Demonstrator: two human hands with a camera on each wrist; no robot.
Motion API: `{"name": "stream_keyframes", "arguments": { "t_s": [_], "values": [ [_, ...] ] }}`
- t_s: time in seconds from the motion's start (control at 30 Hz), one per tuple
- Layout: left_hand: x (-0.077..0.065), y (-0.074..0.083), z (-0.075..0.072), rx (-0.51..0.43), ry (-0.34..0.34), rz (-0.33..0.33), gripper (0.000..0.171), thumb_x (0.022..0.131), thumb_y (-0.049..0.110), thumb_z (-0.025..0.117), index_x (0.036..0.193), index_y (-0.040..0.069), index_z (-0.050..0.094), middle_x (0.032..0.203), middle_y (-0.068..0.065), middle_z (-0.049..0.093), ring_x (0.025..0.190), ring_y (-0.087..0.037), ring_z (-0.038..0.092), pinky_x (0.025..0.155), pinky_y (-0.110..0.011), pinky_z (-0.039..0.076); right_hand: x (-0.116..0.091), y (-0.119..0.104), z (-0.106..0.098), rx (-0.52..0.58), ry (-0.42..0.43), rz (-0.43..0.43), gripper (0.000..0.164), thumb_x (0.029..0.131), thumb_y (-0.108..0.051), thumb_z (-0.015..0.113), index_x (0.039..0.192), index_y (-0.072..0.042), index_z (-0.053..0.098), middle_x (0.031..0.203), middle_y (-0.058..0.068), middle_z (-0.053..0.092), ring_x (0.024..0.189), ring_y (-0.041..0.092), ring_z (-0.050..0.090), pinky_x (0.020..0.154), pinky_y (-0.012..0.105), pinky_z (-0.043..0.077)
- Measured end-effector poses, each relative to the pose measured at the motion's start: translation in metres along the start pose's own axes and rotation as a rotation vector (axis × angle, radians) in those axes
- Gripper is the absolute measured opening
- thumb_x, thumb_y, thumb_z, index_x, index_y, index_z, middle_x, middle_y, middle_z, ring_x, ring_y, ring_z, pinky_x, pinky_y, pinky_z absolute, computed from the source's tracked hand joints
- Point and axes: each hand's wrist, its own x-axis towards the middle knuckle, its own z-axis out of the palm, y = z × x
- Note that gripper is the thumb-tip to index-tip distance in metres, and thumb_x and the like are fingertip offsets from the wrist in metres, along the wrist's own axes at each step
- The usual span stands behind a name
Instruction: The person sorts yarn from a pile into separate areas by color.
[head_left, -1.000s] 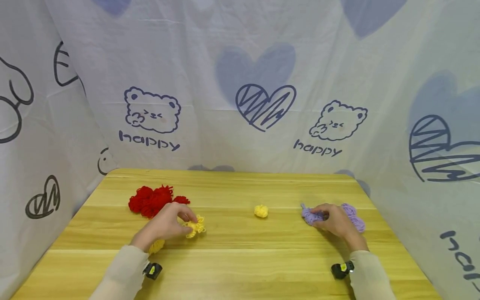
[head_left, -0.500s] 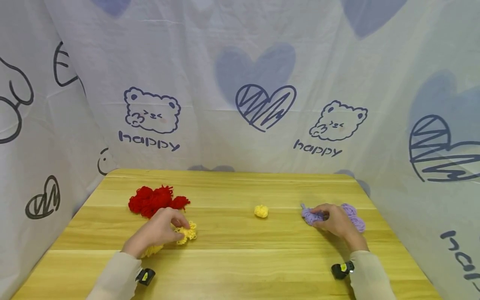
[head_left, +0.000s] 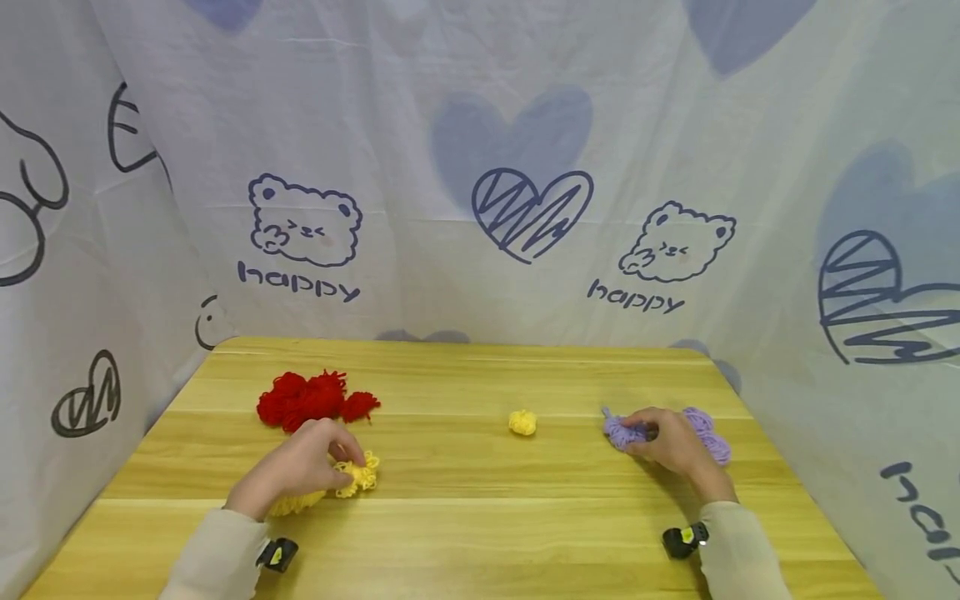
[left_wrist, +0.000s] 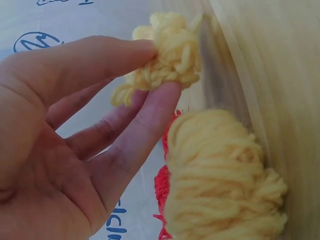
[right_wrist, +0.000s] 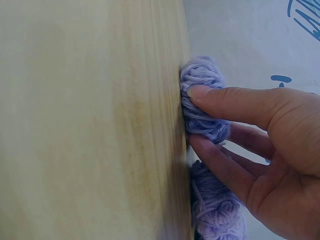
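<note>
My left hand (head_left: 307, 462) pinches a small yellow yarn bundle (left_wrist: 167, 50) between thumb and fingers, over the left part of the table. A larger yellow yarn ball (left_wrist: 220, 175) lies close by, partly hidden behind the hand in the head view. On the right, my right hand (head_left: 671, 442) pinches a purple yarn ball (right_wrist: 205, 115) that rests on the table. More purple yarn (right_wrist: 217, 210) lies just beside that hand. A lone yellow yarn ball (head_left: 522, 422) sits near the middle of the table.
Behind my left hand lies a pile of red yarn balls (head_left: 303, 400), with one red ball (head_left: 361, 406) at its right side. A white printed cloth (head_left: 420, 275) stands behind and at both sides of the wooden table (head_left: 480, 533).
My left hand has moved left and toward me with the yellow yarn bundle, uncovering more of the red ball. The right hand and its purple yarn ball stay in place.
</note>
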Motion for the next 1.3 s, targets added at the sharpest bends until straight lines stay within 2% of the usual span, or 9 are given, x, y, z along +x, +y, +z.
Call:
{"name": "stream_keyframes", "arguments": {
  "t_s": [0.37,0.47,0.67,0.8,1.03,1.3],
  "values": [
    [-0.003,-0.002,-0.003,-0.041,-0.071,-0.009,0.023,0.074,-0.006,0.085,0.085,0.014,0.079,0.104,-0.003,0.076,0.097,-0.03,0.073,0.079,-0.043,0.063,0.0,0.0,0.001,0.006,-0.003,0.013,0.034,0.085,-0.009,0.084,0.118,-0.008,0.077,0.127,0.022,0.071,0.118,0.041,0.065,0.101,0.06,0.052],
    [-0.003,-0.003,-0.003,-0.05,-0.081,-0.004,0.023,0.073,-0.007,0.085,0.086,0.012,0.079,0.104,-0.005,0.076,0.097,-0.03,0.073,0.078,-0.042,0.063,0.0,0.001,0.001,0.005,-0.003,0.015,0.034,0.085,-0.01,0.084,0.118,-0.009,0.077,0.128,0.022,0.071,0.119,0.042,0.065,0.102,0.06,0.052],
    [-0.002,-0.001,-0.004,-0.056,-0.088,-0.042,0.024,0.072,-0.007,0.087,0.086,0.012,0.079,0.102,-0.002,0.075,0.095,-0.025,0.071,0.076,-0.039,0.062,0.0,0.001,0.001,0.011,-0.003,0.014,0.035,0.084,-0.01,0.084,0.118,-0.008,0.077,0.128,0.022,0.071,0.118,0.041,0.065,0.102,0.06,0.052],
    [-0.002,0.0,-0.006,-0.044,-0.094,-0.031,0.024,0.072,-0.006,0.087,0.087,0.011,0.079,0.098,-0.001,0.074,0.09,-0.022,0.068,0.072,-0.034,0.059,0.0,0.001,0.001,0.007,-0.005,0.017,0.035,0.085,-0.01,0.084,0.119,-0.008,0.077,0.128,0.021,0.071,0.118,0.04,0.065,0.101,0.059,0.052],
    [0.0,0.009,-0.013,-0.01,-0.067,-0.036,0.023,0.074,-0.004,0.086,0.087,0.013,0.079,0.095,-0.001,0.073,0.087,-0.019,0.066,0.068,-0.031,0.058,-0.001,-0.001,0.0,0.009,-0.006,0.024,0.034,0.085,-0.01,0.083,0.119,-0.008,0.077,0.128,0.022,0.071,0.117,0.04,0.065,0.1,0.059,0.053],
    [0.013,0.026,-0.018,0.042,-0.018,0.022,0.022,0.078,0.003,0.086,0.095,0.015,0.081,0.103,-0.003,0.075,0.095,-0.022,0.066,0.068,-0.029,0.059,0.0,0.0,0.0,0.009,-0.007,0.027,0.034,0.085,-0.01,0.084,0.119,-0.009,0.077,0.128,0.021,0.071,0.118,0.04,0.065,0.101,0.059,0.053]
  ]
}}
